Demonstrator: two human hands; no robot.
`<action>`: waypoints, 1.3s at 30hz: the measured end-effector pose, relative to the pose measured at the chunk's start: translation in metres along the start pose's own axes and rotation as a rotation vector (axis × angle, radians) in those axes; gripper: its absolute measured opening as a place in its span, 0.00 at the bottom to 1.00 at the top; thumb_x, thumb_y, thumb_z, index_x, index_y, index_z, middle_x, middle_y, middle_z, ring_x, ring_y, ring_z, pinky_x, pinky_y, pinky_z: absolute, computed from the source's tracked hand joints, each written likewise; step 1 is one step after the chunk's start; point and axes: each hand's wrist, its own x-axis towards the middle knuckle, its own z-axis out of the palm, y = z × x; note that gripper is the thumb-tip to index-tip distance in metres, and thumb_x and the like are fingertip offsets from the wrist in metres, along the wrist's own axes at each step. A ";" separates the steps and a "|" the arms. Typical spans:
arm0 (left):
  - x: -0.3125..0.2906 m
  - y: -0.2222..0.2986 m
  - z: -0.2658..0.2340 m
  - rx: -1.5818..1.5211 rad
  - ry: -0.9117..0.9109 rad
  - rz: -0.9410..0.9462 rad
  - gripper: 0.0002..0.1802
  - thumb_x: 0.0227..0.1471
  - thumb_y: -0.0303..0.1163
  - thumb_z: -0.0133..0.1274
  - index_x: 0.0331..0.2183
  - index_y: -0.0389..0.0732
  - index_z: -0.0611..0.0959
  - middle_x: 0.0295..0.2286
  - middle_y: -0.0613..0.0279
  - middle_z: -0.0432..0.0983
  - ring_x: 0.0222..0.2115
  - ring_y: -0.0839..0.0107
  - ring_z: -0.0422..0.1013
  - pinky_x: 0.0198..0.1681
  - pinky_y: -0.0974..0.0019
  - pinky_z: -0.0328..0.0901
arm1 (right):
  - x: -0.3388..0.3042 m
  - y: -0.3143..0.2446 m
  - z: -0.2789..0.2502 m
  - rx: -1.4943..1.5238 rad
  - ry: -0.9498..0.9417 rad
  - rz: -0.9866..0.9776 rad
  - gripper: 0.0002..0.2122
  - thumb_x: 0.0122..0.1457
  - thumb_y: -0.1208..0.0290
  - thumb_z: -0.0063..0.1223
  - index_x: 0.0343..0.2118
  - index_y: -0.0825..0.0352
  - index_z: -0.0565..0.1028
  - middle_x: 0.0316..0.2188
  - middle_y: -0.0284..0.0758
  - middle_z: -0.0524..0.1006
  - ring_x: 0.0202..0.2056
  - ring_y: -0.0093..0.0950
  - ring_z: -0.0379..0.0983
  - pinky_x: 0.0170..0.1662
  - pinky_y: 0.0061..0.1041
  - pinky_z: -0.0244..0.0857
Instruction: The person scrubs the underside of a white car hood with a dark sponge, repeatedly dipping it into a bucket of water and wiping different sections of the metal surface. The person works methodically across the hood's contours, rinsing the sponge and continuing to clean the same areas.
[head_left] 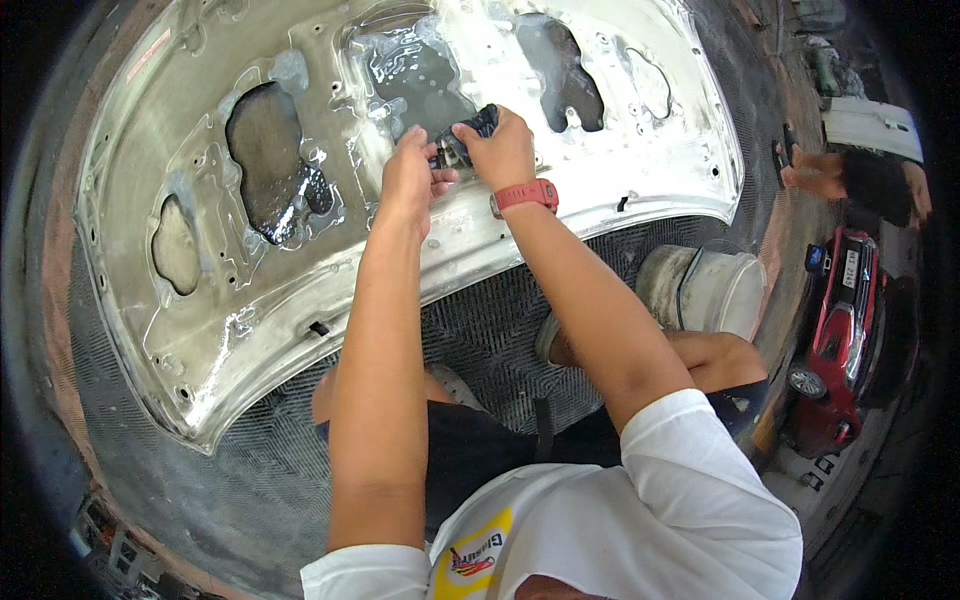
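A pale metal car hood (pixel 330 290) lies with its ribbed underside up in front of me, wet and streaked with suds around its cut-out openings. Over its near middle, both my hands meet on a dark, crumpled, wet-looking piece (pixel 481 122); whether it is cloth or abrasive sheet I cannot make out. My right hand (pixel 503 153), with a red watch (pixel 524 197) on the wrist, grips it between thumb and fingers. Curled fingers of my left hand (pixel 408 178) close on its left edge, partly hiding it.
A dirty white bucket (pixel 720 292) stands right of my knees, close to the hood's near edge. Dark ribbed matting (pixel 270 480) covers the ground. Off to the right are a red car (pixel 838 340), another person (pixel 870 185) and a white car panel (pixel 872 127).
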 end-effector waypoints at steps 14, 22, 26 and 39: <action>0.005 0.004 -0.005 0.056 0.005 -0.024 0.34 0.73 0.49 0.38 0.72 0.42 0.62 0.53 0.53 0.72 0.25 0.74 0.74 0.29 0.69 0.67 | 0.011 -0.016 -0.002 0.029 -0.207 0.037 0.17 0.50 0.67 0.74 0.38 0.74 0.84 0.34 0.51 0.86 0.38 0.48 0.85 0.45 0.41 0.78; -0.002 0.008 -0.011 0.067 0.040 -0.003 0.34 0.73 0.48 0.38 0.72 0.43 0.61 0.55 0.50 0.74 0.25 0.75 0.74 0.30 0.68 0.68 | 0.008 -0.013 -0.019 -0.051 -0.276 -0.134 0.18 0.51 0.64 0.74 0.38 0.73 0.84 0.32 0.49 0.86 0.35 0.43 0.86 0.42 0.37 0.77; -0.003 0.010 -0.012 0.070 0.023 -0.007 0.33 0.73 0.48 0.39 0.71 0.41 0.61 0.55 0.48 0.75 0.26 0.74 0.73 0.31 0.67 0.68 | 0.009 -0.009 -0.001 -0.087 -0.238 -0.143 0.18 0.52 0.63 0.74 0.39 0.73 0.84 0.32 0.50 0.86 0.35 0.47 0.85 0.43 0.39 0.77; -0.009 0.015 -0.018 0.126 0.028 0.048 0.33 0.74 0.46 0.37 0.72 0.43 0.61 0.57 0.44 0.74 0.24 0.75 0.73 0.30 0.70 0.66 | 0.013 -0.022 -0.014 -0.308 -0.433 -0.284 0.15 0.53 0.67 0.73 0.41 0.70 0.84 0.38 0.51 0.85 0.44 0.53 0.82 0.51 0.47 0.75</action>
